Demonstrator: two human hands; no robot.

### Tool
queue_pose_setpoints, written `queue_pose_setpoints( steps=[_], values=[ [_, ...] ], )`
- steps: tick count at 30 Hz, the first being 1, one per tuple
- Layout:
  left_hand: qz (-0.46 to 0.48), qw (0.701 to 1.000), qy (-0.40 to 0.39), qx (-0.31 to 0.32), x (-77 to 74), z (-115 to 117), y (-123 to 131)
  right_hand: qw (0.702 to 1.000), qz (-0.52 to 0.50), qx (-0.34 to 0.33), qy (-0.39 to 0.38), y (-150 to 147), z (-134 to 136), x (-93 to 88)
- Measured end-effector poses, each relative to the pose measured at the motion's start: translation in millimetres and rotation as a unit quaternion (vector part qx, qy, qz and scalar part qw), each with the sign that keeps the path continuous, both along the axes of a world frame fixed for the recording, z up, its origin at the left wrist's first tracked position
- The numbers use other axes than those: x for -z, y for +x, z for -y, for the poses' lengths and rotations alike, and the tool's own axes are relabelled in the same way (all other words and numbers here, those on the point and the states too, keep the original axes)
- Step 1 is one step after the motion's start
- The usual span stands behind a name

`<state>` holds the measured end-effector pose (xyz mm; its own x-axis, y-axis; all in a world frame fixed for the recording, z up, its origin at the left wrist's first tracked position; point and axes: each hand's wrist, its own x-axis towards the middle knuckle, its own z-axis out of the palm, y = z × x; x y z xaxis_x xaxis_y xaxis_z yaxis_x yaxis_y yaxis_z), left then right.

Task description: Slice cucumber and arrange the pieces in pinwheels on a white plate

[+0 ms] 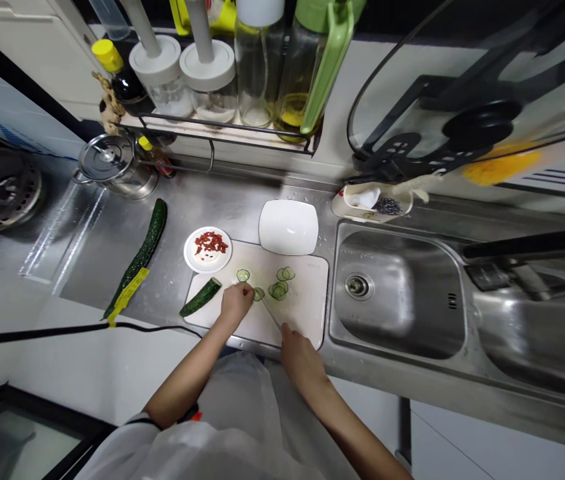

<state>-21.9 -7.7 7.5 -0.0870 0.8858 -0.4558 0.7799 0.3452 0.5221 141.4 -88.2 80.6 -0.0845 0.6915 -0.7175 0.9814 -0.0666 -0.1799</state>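
At the bottom centre of the frame, the right hand (pixel 299 350) grasps the handle of a knife (pixel 271 313), whose blade slants up and left over a pale cutting board (pixel 307 320). The left hand (pixel 237 303), in the centre of the frame, is on the board with its fingers bent near the blade tip; whether it grips anything cannot be told. Thin cucumber slices (pixel 278 290) lie on the board, some overlapping right of the blade, others singly by the left fingers. A cut length of cucumber (pixel 201 298) rests at the board's left end. Further left, a whole cucumber (pixel 148 241) with a yellow label (pixel 131 292) lies on the steel counter. Beyond the left hand, a round white plate (pixel 193 262) holds chopped red pieces (pixel 211 244); to its right is a glossy, squarish white dish (pixel 288 227). A steel sink basin (pixel 402 293) occupies the right of the frame. Farther back, a lidded steel pot (pixel 135 181) stands upper left, and a rack (pixel 182 127) at the top carries seasoning jars (pixel 212 77) and a green-handled oil bottle (pixel 293 100).
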Motion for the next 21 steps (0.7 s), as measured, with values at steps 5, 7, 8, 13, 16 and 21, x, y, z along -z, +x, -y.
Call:
queue_pose_setpoints(
  steps=[5, 7, 8, 13, 16, 21],
  values=[
    [0.002, 1.0, 0.009, 0.005, 1.4, -0.1, -0.8, 1.0, 0.011, -0.014, 0.012, -0.5, 0.1, -1.9],
    [0.003, 1.0, 0.006, 0.004, 1.8, -0.1, -1.1, 1.0, 0.013, -0.015, 0.011, -0.8, -0.5, -3.1],
    [0.003, 1.0, 0.006, 0.004, 2.0, -0.1, -1.1, 1.0, 0.012, -0.014, 0.008, -0.9, -0.9, -3.6],
    [0.005, 1.0, 0.01, 0.003, 2.1, -0.5, -0.6, 1.0, 0.007, -0.012, 0.0, -1.1, -4.0, -4.9],
    [0.006, 1.0, 0.007, 0.001, 1.3, -0.8, -0.3, 1.0, 0.001, -0.01, -0.005, -1.6, -6.4, -5.3],
    [0.006, 1.0, 0.006, 0.003, 0.7, -0.6, -0.7, 1.0, -0.009, -0.007, -0.015, -2.1, -7.6, -5.5]
  ],
)
